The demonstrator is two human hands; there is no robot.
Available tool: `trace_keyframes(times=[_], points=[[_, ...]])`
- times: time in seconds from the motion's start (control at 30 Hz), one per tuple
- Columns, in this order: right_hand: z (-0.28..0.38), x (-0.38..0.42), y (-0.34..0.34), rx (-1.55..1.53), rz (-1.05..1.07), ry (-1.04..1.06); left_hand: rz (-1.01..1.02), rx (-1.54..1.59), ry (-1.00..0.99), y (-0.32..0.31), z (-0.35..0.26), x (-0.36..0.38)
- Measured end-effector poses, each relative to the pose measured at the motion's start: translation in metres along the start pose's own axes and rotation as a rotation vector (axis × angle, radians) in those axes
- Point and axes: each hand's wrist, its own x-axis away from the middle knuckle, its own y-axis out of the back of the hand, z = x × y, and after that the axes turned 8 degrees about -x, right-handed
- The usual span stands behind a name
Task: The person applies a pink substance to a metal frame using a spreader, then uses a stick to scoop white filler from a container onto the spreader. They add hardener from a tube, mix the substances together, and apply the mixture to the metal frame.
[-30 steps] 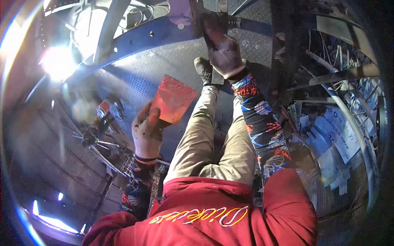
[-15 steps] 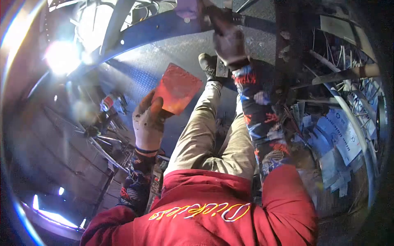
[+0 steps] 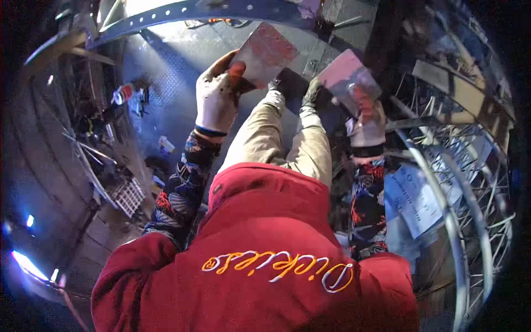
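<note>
My left hand [image 3: 217,99], in a stained glove, grips a flat square plate [image 3: 266,55] by its lower left corner. The plate is greyish with patchy red on its face. On the other side, my right hand [image 3: 365,124], gloved as well, is closed on a second square plate [image 3: 349,77], pinkish red at the top and greyer below. Its thumb lies across the near face. Both plates are held up in front of my legs, apart from each other, and tilted. The fingers behind each plate are hidden.
A dark blue curved beam with holes [image 3: 210,10] crosses the top. A red and white can [image 3: 123,94] lies at left, above a white wire grid [image 3: 128,196]. Curved metal tubes [image 3: 442,205] and printed sheets [image 3: 417,202] are at right.
My right hand has come back from the beam at the top, moved down and right, and now holds a second plate. My left hand has risen with its plate. The view has shifted.
</note>
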Motion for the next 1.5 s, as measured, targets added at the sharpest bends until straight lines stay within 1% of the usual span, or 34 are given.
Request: trace_keyframes(times=[0.03,0.07,0.1,0.17,0.23,0.27,0.37,0.4,0.43,0.5,0.53,0.57,0.63,0.67,0.7,0.77,0.8,0.87,0.9,0.97,1.0,1.03,1.1,1.13,1.17,1.23,1.27,1.3,1.33,1.37,1.4,1.43,1.47,1.5], points=[[0.007,-0.001,-0.005,-0.343,-0.001,-0.119,-0.012,0.023,-0.006,-0.011,0.004,-0.003],[0.0,-0.003,-0.003,-0.244,0.012,-0.128,-0.034,0.085,-0.035,-0.015,0.001,0.002],[-0.011,-0.006,-0.001,-0.204,-0.116,-0.24,-0.056,0.145,-0.067,-0.018,-0.001,0.003],[0.016,0.014,-0.058,-0.242,-0.057,-0.124,-0.082,0.167,-0.088,-0.016,0.005,0.011],[0.008,0.012,-0.073,-0.163,-0.017,-0.126,-0.131,0.206,-0.093,-0.018,0.008,0.021],[0.002,0.008,-0.078,-0.104,0.002,-0.129,-0.161,0.242,-0.128,-0.027,0.001,0.031],[-0.02,0.003,-0.091,-0.019,0.079,-0.109,-0.188,0.103,-0.208,-0.019,0.005,0.046],[-0.027,-0.005,-0.076,0.766,0.261,0.182,-0.233,-0.04,-0.243,-0.012,0.013,0.048],[-0.017,-0.007,-0.081,0.774,0.283,0.182,-0.253,-0.03,-0.247,-0.009,0.011,0.051],[0.007,-0.017,-0.09,-0.353,-0.037,-0.393,-0.392,0.203,-0.234,-0.009,0.009,0.052],[0.007,-0.02,-0.09,-0.366,0.106,-0.319,-0.408,0.207,-0.24,-0.005,0.008,0.054],[0.002,-0.021,-0.094,-0.362,0.117,-0.329,-0.415,0.216,-0.239,0.002,0.009,0.055],[-0.005,-0.021,-0.106,0.289,0.275,0.134,-0.416,0.236,-0.229,0.009,0.011,0.055],[0.017,-0.007,-0.136,0.004,0.178,-0.197,-0.412,0.227,-0.203,0.011,0.009,0.058],[0.002,-0.019,-0.132,0.024,0.126,-0.338,-0.414,0.232,-0.203,0.012,0.008,0.058],[-0.008,-0.017,-0.137,-0.171,0.075,-0.373,-0.43,0.267,-0.225,0.008,0.006,0.059],[-0.019,-0.014,-0.141,-0.169,0.079,-0.38,-0.437,0.267,-0.223,0.008,0.005,0.06],[-0.034,-0.011,-0.152,0.386,0.103,0.015,-0.462,0.26,-0.154,0.009,0.001,0.063],[-0.032,-0.015,-0.152,0.388,0.103,0.013,-0.464,0.262,-0.152,0.009,0.007,0.065],[-0.021,-0.028,-0.162,0.847,0.36,0.231,-0.468,-0.027,-0.152,0.013,0.015,0.068],[-0.038,-0.035,-0.162,0.643,0.284,0.158,-0.469,-0.033,-0.154,0.017,0.018,0.07],[-0.034,-0.034,-0.17,0.64,0.276,0.157,-0.479,-0.07,-0.168,0.017,0.014,0.072],[-0.017,-0.034,-0.189,0.385,0.012,-0.252,-0.506,-0.128,-0.197,0.015,0.009,0.077],[-0.008,-0.032,-0.193,0.184,0.033,-0.325,-0.489,-0.199,-0.235,0.018,0.008,0.077],[-0.011,-0.038,-0.18,0.183,0.031,-0.32,-0.485,-0.198,-0.239,0.021,0.006,0.077],[-0.02,-0.061,-0.144,0.28,0.539,0.206,-0.44,-0.097,-0.158,0.024,0.003,0.07],[0.014,-0.054,-0.161,-0.19,0.343,-0.404,-0.43,0.084,-0.091,0.032,0.007,0.065],[0.011,-0.057,-0.149,-0.193,0.332,-0.4,-0.452,0.015,-0.098,0.041,0.01,0.061],[0.008,-0.066,-0.125,0.062,0.324,-0.208,-0.444,0.098,-0.092,0.047,0.008,0.057],[0.025,-0.064,-0.139,0.317,0.309,-0.014,-0.433,0.181,-0.088,0.049,0.002,0.051],[0.057,-0.058,-0.142,0.826,0.51,0.352,-0.42,0.176,-0.085,0.046,-0.003,0.048],[0.068,-0.055,-0.13,0.82,0.497,0.354,-0.383,0.241,-0.06,0.033,-0.011,0.049],[0.074,-0.053,-0.127,0.425,0.401,0.097,-0.344,0.31,-0.031,0.029,-0.017,0.048],[0.077,-0.052,-0.123,0.025,0.295,-0.15,-0.333,0.303,-0.029,0.027,-0.019,0.045]])
